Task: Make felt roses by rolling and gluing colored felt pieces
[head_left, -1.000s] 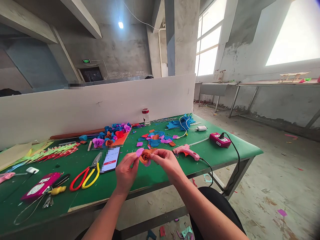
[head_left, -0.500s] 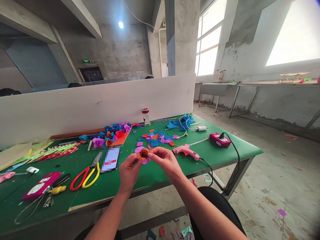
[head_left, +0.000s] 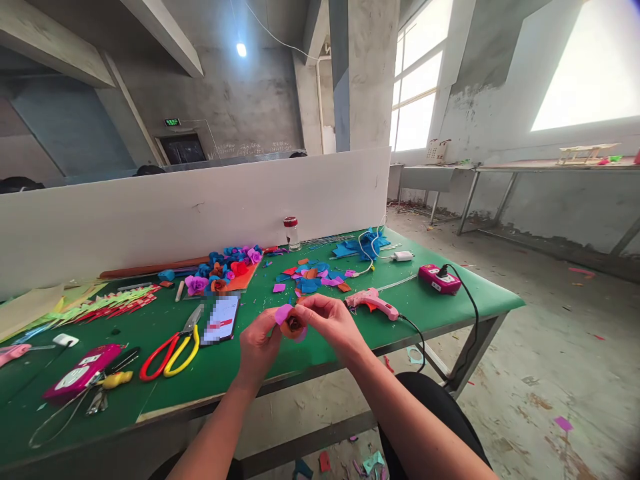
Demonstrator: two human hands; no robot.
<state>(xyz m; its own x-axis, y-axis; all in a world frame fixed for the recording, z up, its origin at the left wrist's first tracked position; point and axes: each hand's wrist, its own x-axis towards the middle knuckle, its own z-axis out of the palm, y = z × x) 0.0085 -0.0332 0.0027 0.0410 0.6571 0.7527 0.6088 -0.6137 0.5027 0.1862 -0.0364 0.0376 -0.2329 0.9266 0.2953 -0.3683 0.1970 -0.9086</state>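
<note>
Both my hands hold a paper flower (head_left: 293,325) above the front of the green table. Its orange-brown rolled centre faces me, with purple petals around it. My left hand (head_left: 260,340) pinches the flower's left side, by a purple petal. My right hand (head_left: 333,323) has its thumb and fingers closed on the right edge; its fingertips partly cover the flower. Just right of my right hand lies a pink glue gun (head_left: 376,303). Beyond my hands are scattered blue, purple and orange paper petals (head_left: 311,285).
Scissors (head_left: 173,347) with red and yellow handles lie left, beside a phone (head_left: 223,319). Finished paper flowers (head_left: 220,267) are piled behind. A lidded jar (head_left: 291,233) stands near the white partition (head_left: 200,207). Pink power boxes (head_left: 83,375) sit at both sides, with cords.
The flower has tilted towards me and moved slightly down and right. Its purple petal now stands at the upper left. My hands keep hold of it.
</note>
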